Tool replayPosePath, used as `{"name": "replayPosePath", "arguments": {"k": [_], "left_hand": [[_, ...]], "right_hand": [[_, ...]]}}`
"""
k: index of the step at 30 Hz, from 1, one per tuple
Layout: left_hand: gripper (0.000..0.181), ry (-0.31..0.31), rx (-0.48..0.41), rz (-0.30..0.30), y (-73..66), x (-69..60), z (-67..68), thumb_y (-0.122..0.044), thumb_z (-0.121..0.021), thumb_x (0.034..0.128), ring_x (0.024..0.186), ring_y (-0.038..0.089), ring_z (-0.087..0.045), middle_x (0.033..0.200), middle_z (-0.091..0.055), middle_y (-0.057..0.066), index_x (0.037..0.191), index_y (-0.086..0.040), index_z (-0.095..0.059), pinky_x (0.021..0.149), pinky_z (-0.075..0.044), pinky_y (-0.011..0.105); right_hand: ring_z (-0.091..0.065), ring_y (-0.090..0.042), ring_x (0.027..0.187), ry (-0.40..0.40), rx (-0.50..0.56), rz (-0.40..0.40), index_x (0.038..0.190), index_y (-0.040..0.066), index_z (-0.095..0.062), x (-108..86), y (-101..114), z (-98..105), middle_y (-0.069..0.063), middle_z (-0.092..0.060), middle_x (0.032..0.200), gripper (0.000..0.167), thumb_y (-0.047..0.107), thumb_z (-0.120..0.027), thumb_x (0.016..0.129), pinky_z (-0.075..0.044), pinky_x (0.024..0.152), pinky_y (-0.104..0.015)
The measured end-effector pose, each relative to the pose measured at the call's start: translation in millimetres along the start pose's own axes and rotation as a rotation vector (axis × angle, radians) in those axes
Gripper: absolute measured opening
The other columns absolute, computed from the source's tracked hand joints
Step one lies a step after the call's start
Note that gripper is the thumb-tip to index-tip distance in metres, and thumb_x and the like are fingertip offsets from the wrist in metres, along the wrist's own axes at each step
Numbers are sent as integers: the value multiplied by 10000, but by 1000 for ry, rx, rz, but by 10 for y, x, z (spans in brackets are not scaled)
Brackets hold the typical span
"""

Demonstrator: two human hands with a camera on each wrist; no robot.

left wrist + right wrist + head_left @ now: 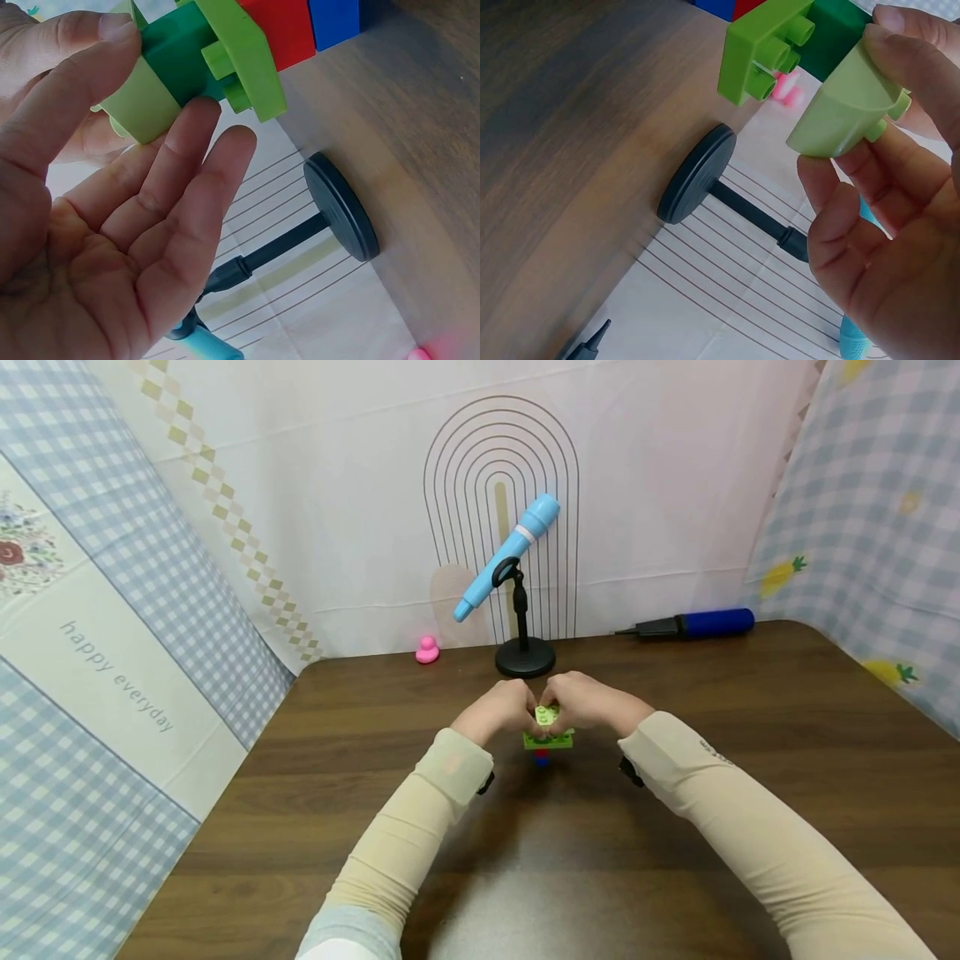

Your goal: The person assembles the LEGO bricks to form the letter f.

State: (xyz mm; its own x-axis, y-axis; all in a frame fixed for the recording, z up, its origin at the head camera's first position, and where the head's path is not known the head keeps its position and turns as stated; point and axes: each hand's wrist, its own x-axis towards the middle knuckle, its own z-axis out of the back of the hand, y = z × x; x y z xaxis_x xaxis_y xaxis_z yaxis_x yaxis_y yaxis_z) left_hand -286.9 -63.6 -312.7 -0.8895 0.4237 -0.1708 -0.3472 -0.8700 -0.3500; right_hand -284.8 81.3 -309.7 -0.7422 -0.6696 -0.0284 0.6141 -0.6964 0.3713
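A small tower of toy building bricks stands on the table between both hands. From the bottom it runs blue brick (335, 22), red brick (279, 30), bright green studded plate (547, 742), dark green brick (180, 49), then a pale green curved brick (847, 112) on top. My left hand (498, 706) pinches the upper part with thumb and fingers, near where the dark green and pale green bricks meet. From the other side, my right hand (588, 700) grips the pale green brick. Fingers partly hide the upper bricks in the head view.
Behind the hands, a black stand (525, 657) carries a light blue toy microphone (498, 564). A pink duck-like toy (427, 650) sits left of it. A blue and black hand pump (697, 624) lies at the back right of the wooden table (337, 827).
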Motion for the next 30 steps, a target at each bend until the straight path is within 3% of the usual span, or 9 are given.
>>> {"name": "replayPosePath", "arguments": {"k": [7, 17, 30], "left_hand": [[172, 27, -8, 11, 1, -8, 5, -244, -742, 682, 564, 93, -446, 586, -591, -43, 681, -90, -664, 498, -382, 211], [150, 24, -15, 25, -15, -5, 16, -226, -739, 685, 630, 95, -490, 644, -607, -59, 731, -105, -663, 562, -410, 223], [185, 22, -32, 10, -2, -46, 7, -241, -738, 691, 684, 102, -520, 697, -611, -66, 805, -107, -678, 601, -419, 220]], "right_hand": [[-466, -147, 714, 8, 8, -7, 959, 29, -654, -17, -26, -24, -11, -531, 808, 269, 166, -694, 731, -413, 608, -260], [-515, -140, 709, 52, 76, -86, 1058, -14, -574, -72, -169, -76, -37, -583, 876, 453, 194, -737, 690, -432, 628, -278], [-510, -162, 715, 65, 120, -126, 981, 8, -544, -137, -269, -214, -39, -548, 843, 381, 158, -733, 687, -429, 625, -301]]}}
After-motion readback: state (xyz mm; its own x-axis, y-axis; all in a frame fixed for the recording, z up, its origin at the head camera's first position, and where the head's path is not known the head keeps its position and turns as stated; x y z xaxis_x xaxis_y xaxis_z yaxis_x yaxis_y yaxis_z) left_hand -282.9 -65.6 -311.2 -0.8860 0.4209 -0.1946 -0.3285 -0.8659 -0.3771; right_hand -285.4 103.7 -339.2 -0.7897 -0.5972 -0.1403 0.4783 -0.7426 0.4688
